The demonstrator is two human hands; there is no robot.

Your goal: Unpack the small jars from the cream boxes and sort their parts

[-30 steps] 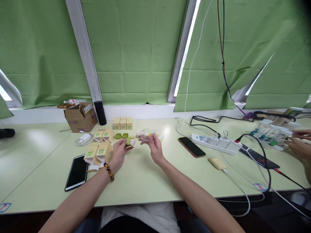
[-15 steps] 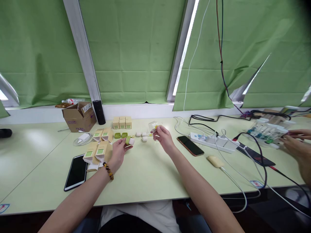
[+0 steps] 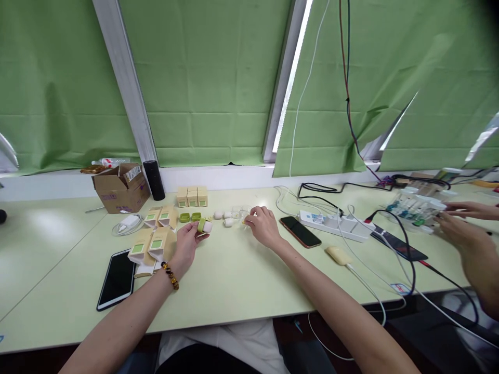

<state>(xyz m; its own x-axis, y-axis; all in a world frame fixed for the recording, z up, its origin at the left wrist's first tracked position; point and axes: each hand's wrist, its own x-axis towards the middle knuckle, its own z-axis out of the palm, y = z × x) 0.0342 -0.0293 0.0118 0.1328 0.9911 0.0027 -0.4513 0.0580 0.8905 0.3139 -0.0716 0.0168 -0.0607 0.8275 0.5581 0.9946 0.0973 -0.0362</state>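
My left hand (image 3: 186, 243), with a beaded bracelet at its wrist, is closed on a small white case with a green cover (image 3: 203, 226), held just above the table. To the right, my right hand (image 3: 262, 227) is low at the tabletop, its fingertips pinched at a small yellow piece (image 3: 244, 222) too small to make out well. Beside those fingertips lie clear plastic pieces (image 3: 237, 211). Small white cases (image 3: 227, 222) rest between my hands. Two green covers (image 3: 196, 216) lie behind my left hand.
Open small cartons (image 3: 162, 244) and a phone (image 3: 116, 279) are on the left; closed cartons (image 3: 192, 197) stand behind. A cardboard box (image 3: 121, 188) and black cylinder (image 3: 154, 179) sit at the back. Rightward are another phone (image 3: 300, 231), a power strip (image 3: 336, 226), cables and another person's hands (image 3: 460, 228).
My right hand has come down to the tabletop, and the clear plastic it held up now lies by its fingertips. My left hand keeps its hold. The view has turned slightly right.
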